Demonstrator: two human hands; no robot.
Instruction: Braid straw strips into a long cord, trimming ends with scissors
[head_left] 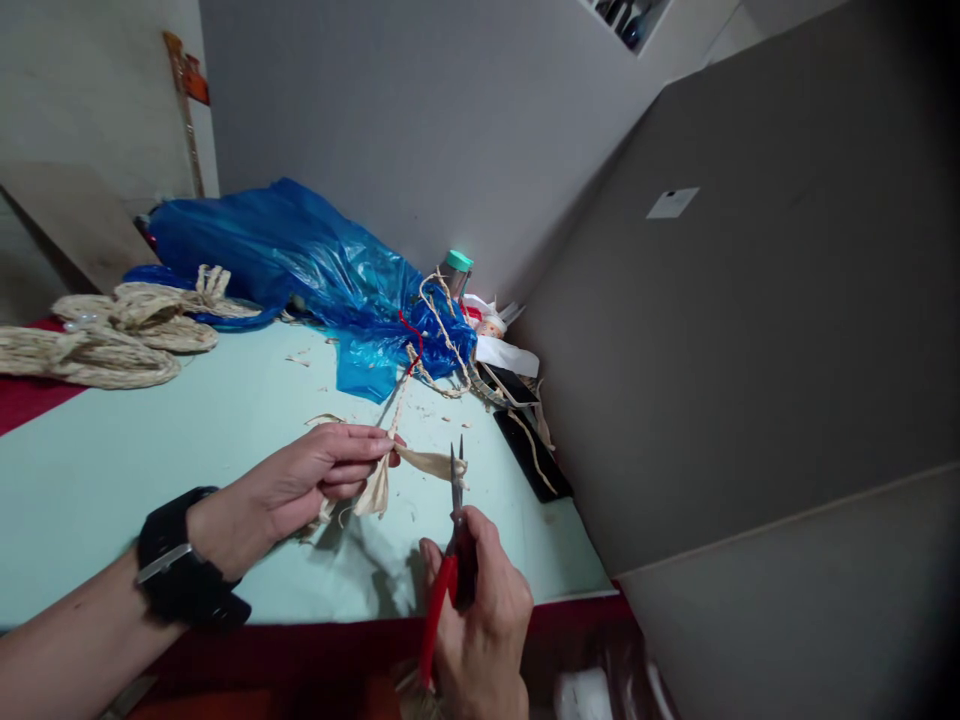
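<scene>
Pinching the cord [399, 405], my left hand [319, 468] has its fingertips clamped on it above the table [150, 480]; my right hand [486, 605] wraps the scissors [445, 578], parted blades at the pale strip [426, 461]'s end, blue plastic [315, 250] beyond.

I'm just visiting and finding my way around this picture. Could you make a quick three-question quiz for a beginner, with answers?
1. True or false: the scissors are in the left hand.
2. What do the left hand's fingers pinch? A) a blue bag; B) a pale strand; C) a green-capped container.
3. Fill in: the thin cord at the pale strand's far end is coloured ____.

Key: 1. False; the right hand holds the scissors. 2. B. 3. Red.
</scene>
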